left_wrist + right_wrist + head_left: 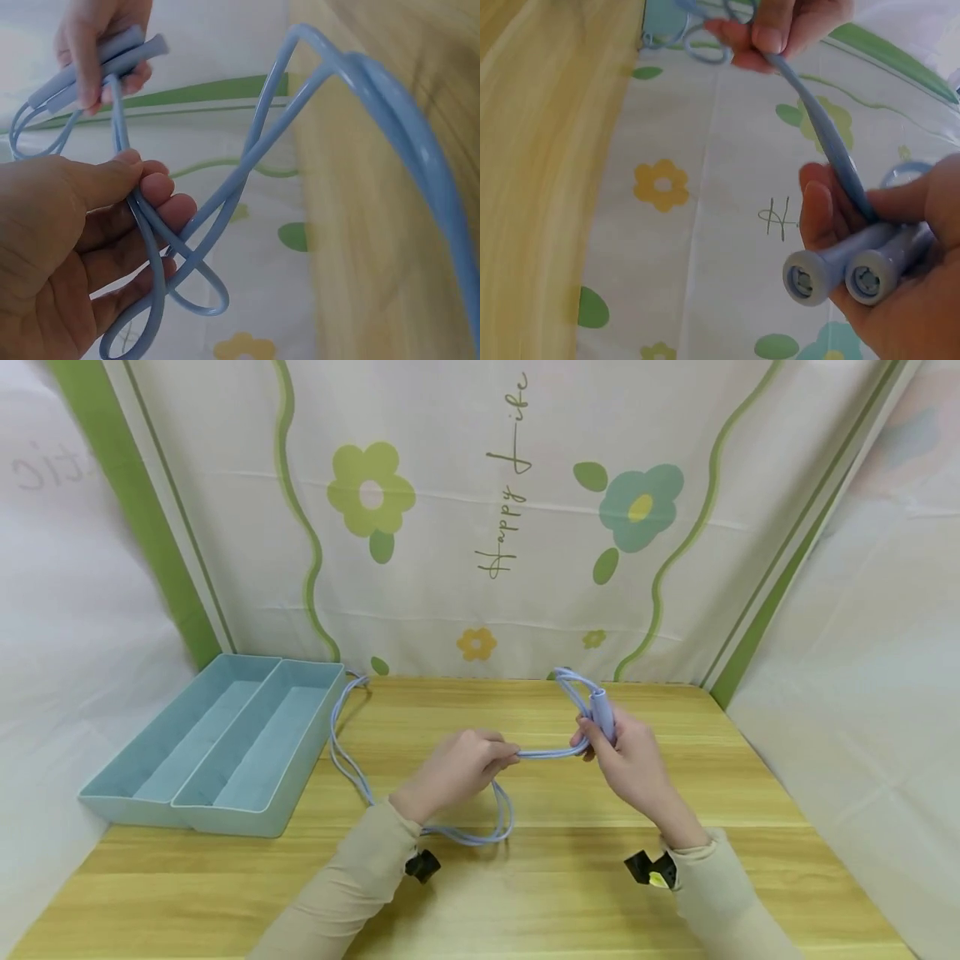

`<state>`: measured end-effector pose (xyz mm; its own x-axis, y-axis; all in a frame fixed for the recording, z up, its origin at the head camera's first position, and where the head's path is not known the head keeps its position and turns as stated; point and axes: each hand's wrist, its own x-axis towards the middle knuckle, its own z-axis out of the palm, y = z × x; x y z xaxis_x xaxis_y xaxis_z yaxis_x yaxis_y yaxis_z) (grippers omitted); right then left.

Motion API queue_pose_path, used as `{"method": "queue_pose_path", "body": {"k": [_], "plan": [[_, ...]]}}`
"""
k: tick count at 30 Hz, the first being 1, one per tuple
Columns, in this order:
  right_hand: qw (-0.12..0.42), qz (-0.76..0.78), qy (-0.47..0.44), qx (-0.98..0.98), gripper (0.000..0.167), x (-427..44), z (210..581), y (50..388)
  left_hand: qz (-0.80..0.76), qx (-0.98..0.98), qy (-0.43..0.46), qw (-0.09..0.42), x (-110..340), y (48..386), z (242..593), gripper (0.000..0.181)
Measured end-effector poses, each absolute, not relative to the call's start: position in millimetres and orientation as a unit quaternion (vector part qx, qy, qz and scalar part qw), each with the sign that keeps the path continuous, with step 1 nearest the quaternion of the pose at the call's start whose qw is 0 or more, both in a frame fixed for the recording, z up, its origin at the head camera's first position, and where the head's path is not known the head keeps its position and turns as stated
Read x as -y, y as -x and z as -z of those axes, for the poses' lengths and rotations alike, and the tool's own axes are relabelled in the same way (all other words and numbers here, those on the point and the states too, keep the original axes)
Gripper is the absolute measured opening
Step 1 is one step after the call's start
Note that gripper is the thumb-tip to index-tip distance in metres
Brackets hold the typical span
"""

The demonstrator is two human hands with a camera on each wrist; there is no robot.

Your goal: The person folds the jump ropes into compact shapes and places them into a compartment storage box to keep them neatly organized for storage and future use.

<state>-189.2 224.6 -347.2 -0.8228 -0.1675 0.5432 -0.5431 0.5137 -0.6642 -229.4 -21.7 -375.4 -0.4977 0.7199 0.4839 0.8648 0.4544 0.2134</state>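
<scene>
A light blue jump rope has two handles (832, 262) lying side by side in my right hand (633, 764), which grips them together with a bend of the cord. A doubled stretch of the cord (547, 753) runs across to my left hand (465, 768), whose thumb and fingertips pinch it. Above the right hand a small loop of cord (573, 681) sticks up beside the handles. From the left hand the rest of the rope (247, 161) hangs in loops, then trails over the table toward the tray. Both hands are raised above the tabletop.
A blue-green tray (281, 818) with two long compartments stands at the left of the wooden table (570, 893). Some trailing cord (341, 747) lies along its right side. A flower-printed cloth (480, 610) hangs behind the table, with pale cloth at both sides.
</scene>
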Motion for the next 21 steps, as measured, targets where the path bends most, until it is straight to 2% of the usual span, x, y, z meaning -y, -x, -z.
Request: {"method": "queue_pose_path", "body": {"k": [6, 11, 21], "plan": [[0.166, -0.362, -0.258, 0.88, 0.007, -230.5, 347.3, 190.4, 0.224, 0.826, 0.484, 0.18, 28.1, 235.2, 371.4, 0.015], [0.129, -0.331, -0.317, 0.879, 0.014, -231.7, 350.4, 192.0, 0.217, 0.816, 0.494, 0.208, 29.9, 238.3, 372.5, 0.013], [0.088, -0.263, -0.405, 0.871, 0.02, -222.0, 349.0, 186.3, 0.264, 0.833, 0.479, 0.085, 39.2, 243.6, 371.5, 0.013]]}}
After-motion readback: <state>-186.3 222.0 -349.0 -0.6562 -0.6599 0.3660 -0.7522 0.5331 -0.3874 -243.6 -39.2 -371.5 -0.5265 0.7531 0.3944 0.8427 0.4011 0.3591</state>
